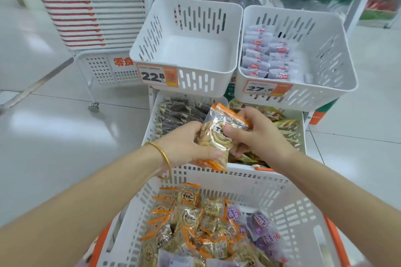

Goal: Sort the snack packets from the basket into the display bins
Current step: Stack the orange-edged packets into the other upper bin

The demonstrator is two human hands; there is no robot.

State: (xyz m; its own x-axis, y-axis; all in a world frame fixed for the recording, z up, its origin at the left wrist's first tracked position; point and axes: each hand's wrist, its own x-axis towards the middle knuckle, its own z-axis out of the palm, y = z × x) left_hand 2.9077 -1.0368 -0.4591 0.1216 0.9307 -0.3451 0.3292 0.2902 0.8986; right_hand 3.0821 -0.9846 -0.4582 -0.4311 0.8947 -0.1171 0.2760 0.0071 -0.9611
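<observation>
Both hands hold one orange-edged snack packet [219,134] above the lower bins. My left hand [191,143] grips its lower left side, with the thumb near the bottom edge. My right hand [258,132] pinches its upper right part. Below them the white basket [293,208] holds several orange-edged packets [191,223] and purple packets [260,227]. The upper left display bin [152,37], tagged 22.8, has nothing in it. The upper right bin [325,50], tagged 27.6, holds rows of pale packets [264,58].
Two lower bins sit behind the hands: dark packets [175,112] on the left, yellow and mixed packets [284,128] on the right. A wheeled cart with stacked red-and-white trays [86,6] stands at the left. Pale tiled floor [54,125] surrounds the rack.
</observation>
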